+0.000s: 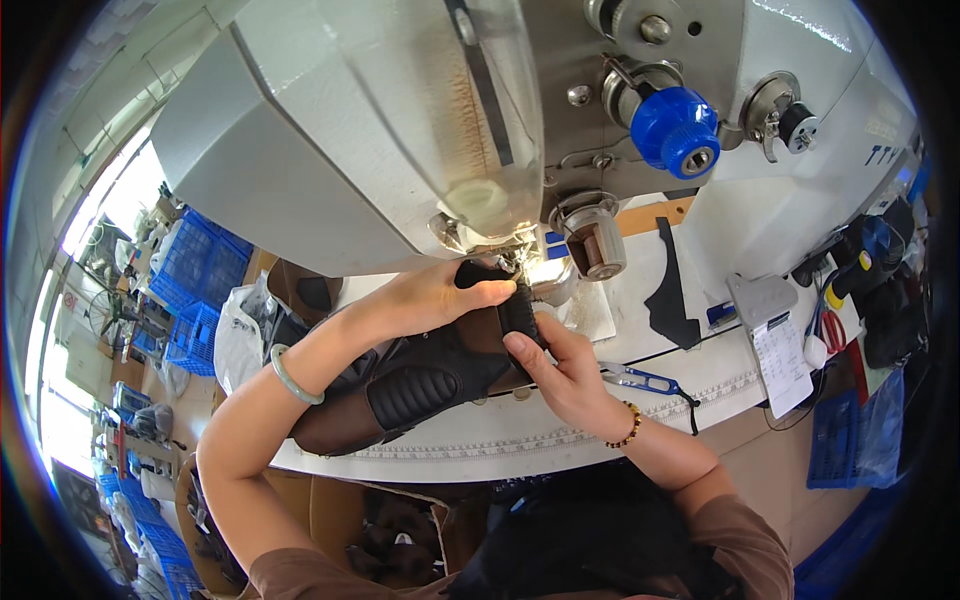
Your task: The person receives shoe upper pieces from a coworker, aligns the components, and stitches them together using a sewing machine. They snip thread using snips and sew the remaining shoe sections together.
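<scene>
White tabletop (pixel 560 425) beneath a grey sewing machine (pixel 420 130): the brown-and-black shoe upper (pixel 420 385) lies at the needle. Left hand (pixel 440 295) presses its top edge, right hand (pixel 560 370) pinches the black strip, both grips closed on it. Judgement: feed slowly, keeping fingertips clear of the needle.

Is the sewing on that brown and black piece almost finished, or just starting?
Hard to say exactly. Done: the ribbed black padding already sits on the brown and black piece. In hand: the left hand and right hand press its black edge under the sewing machine needle. Left: a loose black cut piece lies unsewn on the table.
</scene>
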A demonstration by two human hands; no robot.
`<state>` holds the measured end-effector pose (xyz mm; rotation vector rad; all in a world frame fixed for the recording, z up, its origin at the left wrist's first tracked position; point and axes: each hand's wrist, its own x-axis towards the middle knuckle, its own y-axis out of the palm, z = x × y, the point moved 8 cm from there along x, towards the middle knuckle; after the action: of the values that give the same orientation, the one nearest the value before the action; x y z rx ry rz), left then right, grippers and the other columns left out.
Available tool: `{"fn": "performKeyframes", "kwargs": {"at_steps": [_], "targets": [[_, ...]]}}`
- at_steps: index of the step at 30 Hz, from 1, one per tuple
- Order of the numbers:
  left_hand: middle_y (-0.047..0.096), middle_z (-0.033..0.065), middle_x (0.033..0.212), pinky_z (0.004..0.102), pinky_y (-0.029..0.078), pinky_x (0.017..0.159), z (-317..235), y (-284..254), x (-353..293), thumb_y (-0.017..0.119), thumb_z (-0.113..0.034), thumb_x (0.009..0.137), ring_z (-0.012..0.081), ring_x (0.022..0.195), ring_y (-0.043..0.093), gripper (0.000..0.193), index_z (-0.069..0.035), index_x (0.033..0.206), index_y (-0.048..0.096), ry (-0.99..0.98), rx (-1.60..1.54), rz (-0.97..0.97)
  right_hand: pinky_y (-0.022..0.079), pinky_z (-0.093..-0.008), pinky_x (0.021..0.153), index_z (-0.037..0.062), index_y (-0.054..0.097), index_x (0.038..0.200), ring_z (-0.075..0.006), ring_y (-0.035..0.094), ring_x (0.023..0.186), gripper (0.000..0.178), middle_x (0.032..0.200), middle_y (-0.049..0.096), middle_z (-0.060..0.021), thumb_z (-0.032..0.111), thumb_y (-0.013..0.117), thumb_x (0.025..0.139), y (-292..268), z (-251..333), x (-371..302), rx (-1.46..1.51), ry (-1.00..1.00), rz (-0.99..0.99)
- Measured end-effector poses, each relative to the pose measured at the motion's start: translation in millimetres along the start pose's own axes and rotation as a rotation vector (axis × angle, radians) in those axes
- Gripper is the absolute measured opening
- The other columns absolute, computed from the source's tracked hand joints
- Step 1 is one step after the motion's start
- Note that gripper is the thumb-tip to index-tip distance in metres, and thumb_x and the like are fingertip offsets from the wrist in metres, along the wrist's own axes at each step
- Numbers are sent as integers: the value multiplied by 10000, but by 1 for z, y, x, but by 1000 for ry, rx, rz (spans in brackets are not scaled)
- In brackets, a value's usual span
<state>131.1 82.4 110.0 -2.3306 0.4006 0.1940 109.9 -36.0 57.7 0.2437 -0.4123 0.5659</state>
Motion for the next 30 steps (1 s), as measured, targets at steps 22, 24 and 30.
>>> {"fn": "performKeyframes", "kwargs": {"at_steps": [22,24,30], "targets": [[595,89,1016,253,418,854,25,-6,2,591,-531,822,140,950,535,642,9,1163,533,-40,-97,37,379,-176,571,13,591,916,-16,469,687,364,728,477,50,357,480,956,-4,-27,4,131,198,83],[591,86,1029,258,416,866,25,-3,-5,602,-530,817,141,966,533,656,6,1186,521,-41,-89,21,371,-183,651,6,602,892,-23,430,713,361,735,482,55,336,475,963,-4,-25,3,149,249,87],[588,70,1033,259,425,852,16,3,-13,649,-458,815,131,955,537,600,1,1179,519,13,-193,-42,380,-183,661,-6,610,941,-13,439,737,359,761,527,51,328,480,962,-10,-27,2,128,267,91]]}}
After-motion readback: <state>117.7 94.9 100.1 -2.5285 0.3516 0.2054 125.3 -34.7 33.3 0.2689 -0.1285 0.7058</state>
